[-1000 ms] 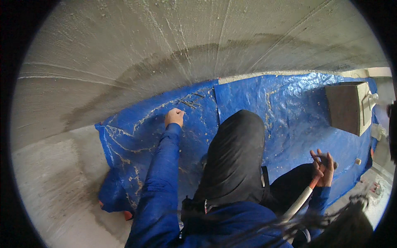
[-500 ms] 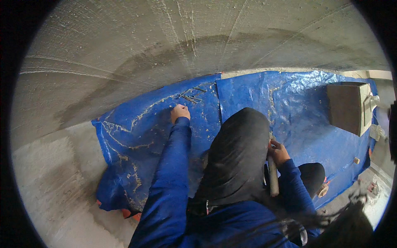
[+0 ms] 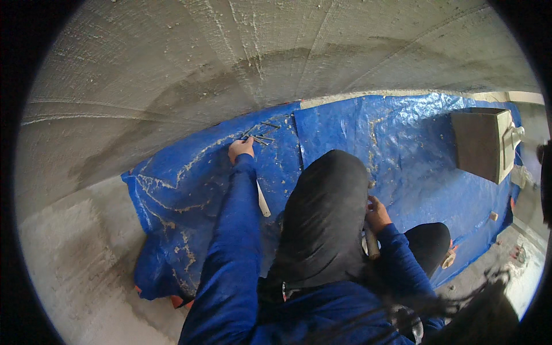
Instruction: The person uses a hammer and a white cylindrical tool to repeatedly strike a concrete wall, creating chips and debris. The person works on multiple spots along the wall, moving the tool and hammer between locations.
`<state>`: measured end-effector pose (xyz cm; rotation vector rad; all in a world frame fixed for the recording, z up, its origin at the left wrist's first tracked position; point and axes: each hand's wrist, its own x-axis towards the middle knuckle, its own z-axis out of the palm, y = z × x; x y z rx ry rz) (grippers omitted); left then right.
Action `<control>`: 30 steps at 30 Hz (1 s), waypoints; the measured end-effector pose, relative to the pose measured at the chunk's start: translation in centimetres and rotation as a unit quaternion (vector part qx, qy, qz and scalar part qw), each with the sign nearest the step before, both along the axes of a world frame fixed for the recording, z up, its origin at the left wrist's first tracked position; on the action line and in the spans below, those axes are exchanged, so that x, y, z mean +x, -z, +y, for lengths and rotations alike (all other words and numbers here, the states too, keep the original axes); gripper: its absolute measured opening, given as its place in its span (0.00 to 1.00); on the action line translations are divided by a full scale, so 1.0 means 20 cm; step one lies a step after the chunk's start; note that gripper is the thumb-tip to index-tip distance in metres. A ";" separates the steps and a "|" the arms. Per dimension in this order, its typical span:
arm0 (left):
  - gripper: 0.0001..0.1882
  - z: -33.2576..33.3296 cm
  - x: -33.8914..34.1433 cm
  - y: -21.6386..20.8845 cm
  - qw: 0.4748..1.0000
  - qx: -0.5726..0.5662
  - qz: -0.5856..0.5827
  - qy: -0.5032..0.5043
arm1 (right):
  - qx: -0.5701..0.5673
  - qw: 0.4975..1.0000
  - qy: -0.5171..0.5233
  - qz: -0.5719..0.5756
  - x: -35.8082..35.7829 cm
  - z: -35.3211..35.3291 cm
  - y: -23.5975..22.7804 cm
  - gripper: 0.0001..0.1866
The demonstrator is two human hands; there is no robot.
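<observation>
Blue tarp (image 3: 414,164) spreads below the wall (image 3: 287,52), with dark rods (image 3: 265,137) in a loose pile near its wall-side edge. The left hand (image 3: 240,150) is at the pile's left, fingers bunched; whether they grip a rod I cannot tell. The right hand (image 3: 378,216) has its fingers curled round a grey bar (image 3: 373,246) beside the knee (image 3: 336,172). Near the tarp's right edge stands a box (image 3: 480,141).

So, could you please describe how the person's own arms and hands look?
The left sleeve and right sleeve are long, blue and wrinkled, with no markings that I can make out. The left hand and right hand are bare.
</observation>
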<state>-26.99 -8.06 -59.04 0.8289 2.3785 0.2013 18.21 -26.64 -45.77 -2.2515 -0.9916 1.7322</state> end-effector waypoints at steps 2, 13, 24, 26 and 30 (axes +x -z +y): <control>0.23 0.02 -0.03 0.07 0.999 0.008 -0.034 -0.042 | 0.027 0.997 -0.058 -0.035 -0.01 -0.01 0.00 0.35; 0.14 0.14 -0.03 -0.10 0.969 -0.040 -0.187 -0.157 | 0.030 0.992 -0.091 -0.080 -0.03 -0.02 0.01 0.34; 0.07 -0.01 0.00 -1.04 0.741 0.164 -0.646 -0.082 | 0.026 0.983 -0.147 -0.109 -0.06 0.04 -0.04 0.33; 0.07 -0.02 0.02 -1.14 0.714 0.178 -0.672 -0.084 | 0.034 0.985 -0.138 -0.099 -0.06 0.05 -0.06 0.32; 0.09 -0.04 0.05 -1.26 0.697 0.189 -0.690 -0.042 | 0.035 0.982 -0.150 -0.108 -0.06 0.05 -0.06 0.32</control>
